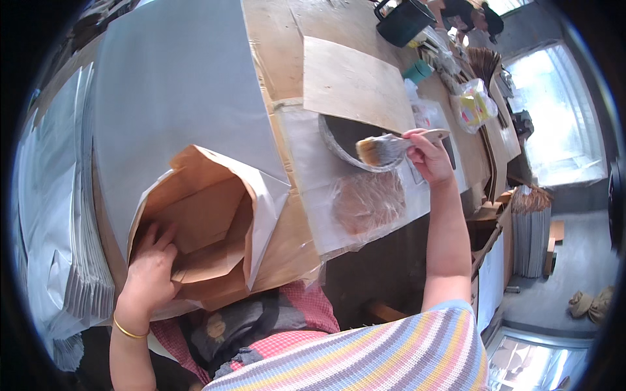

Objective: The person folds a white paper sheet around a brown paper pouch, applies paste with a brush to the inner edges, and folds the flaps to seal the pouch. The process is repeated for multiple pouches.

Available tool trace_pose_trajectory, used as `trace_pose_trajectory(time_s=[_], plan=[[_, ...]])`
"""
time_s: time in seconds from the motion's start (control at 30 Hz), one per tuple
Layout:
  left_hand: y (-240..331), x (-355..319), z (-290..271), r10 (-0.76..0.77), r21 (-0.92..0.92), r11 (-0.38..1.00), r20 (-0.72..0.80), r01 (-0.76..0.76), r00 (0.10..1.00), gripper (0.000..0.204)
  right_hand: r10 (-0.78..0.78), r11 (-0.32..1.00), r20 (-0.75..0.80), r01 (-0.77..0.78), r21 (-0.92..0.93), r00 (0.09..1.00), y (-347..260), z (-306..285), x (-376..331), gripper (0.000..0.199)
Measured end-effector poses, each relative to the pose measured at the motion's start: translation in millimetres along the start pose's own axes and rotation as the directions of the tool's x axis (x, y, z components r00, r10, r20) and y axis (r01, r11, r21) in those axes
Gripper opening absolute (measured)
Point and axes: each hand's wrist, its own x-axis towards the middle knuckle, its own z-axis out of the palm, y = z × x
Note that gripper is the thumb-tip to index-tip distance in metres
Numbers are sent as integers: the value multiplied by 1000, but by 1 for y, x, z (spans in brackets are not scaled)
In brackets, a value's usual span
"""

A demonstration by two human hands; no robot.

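A paper bag [212, 207], brown inside and white outside, lies with its mouth spread wide in front of me. My left hand [151, 270] reaches into the mouth at its near left side. The fingers are stretched out and slightly apart against the brown inner paper. In my right hand [430, 156] is a flat brush [390, 149], gripped by its handle. Its pale bristles point left above a round grey bowl [336, 144]. A light brown board [355, 81] covers the far part of the bowl, and what the bowl holds is too dark to make out.
Large white-grey sheets [179, 78] lie beyond the bag, and stacked white paper bags [62, 254] stand at the left. Crumpled clear plastic [370, 203] lies near the bowl. A dark green mug [404, 23] and a plastic-wrapped pack [474, 105] sit farther off.
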Motion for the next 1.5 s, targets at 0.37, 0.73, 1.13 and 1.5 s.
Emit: trace_pose_trajectory(time_s=[0.37,0.73,1.13,1.5], plan=[[-26,-16,9,19,-28,999,-15,-19,1000,24,-336,617,760,740,-269,557,22,308,-46,29],[-31,-7,6,-69,-325,946,-182,6,981,17,-342,507,559,650,-567,755,25,306,-31,13],[-46,43,30,-453,-513,817,-288,263,844,16,-57,929,303,162,-333,951,85,376,-64,7],[-26,52,27,-417,-145,909,-302,391,857,13,-313,103,287,333,-937,905,59,305,-64,7]])
